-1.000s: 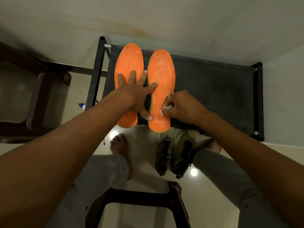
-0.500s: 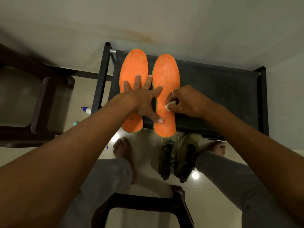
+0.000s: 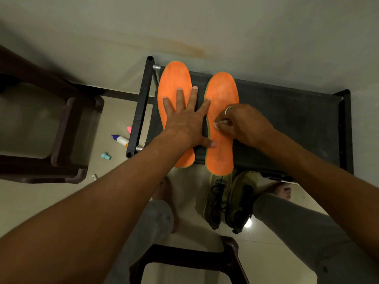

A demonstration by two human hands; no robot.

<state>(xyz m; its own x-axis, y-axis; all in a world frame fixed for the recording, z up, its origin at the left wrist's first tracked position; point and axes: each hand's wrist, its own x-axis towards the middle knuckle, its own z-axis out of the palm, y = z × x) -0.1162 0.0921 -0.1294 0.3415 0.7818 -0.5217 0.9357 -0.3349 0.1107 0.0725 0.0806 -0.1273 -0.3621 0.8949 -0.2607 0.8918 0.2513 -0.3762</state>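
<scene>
A: Insoles first: both orange ones lie side by side on the black rack [image 3: 297, 119] at your 12 o'clock, heels just over its near edge and toes toward the wall. Your right hand [image 3: 244, 124] pinches a small white piece [image 3: 217, 125] between curled fingers and thumb, and I cannot tell what it is. It presses on the right insole [image 3: 222, 89]. A second ago it worked nearer the heel. Now it has crept up to about the middle.

B: Your left hand [image 3: 184, 121] has slid forward with it. It lies flat and spread, holding nothing, with its fingers across the left insole [image 3: 174, 78] and its thumb on the right one, pinning both. I'd judge you are rubbing heel to toe and are roughly halfway, with the toe half not yet done.

A: Around you, near to far: a dark stool [image 3: 184, 255] at 6 o'clock, then your bare feet [image 3: 282, 190], then olive shoes [image 3: 227, 201] on the floor just below the right insole's heel.

B: At 9 o'clock a glue bottle [image 3: 121, 140] and a teal cap [image 3: 106, 156] lie beside the rack's leg, with a brown chair [image 3: 41, 176] farther out.

A: Only your own forefinger [image 3: 205, 105] is in the way. It lies over the right insole's inner edge, just ahead of the white piece, so shift it as you go.
</scene>
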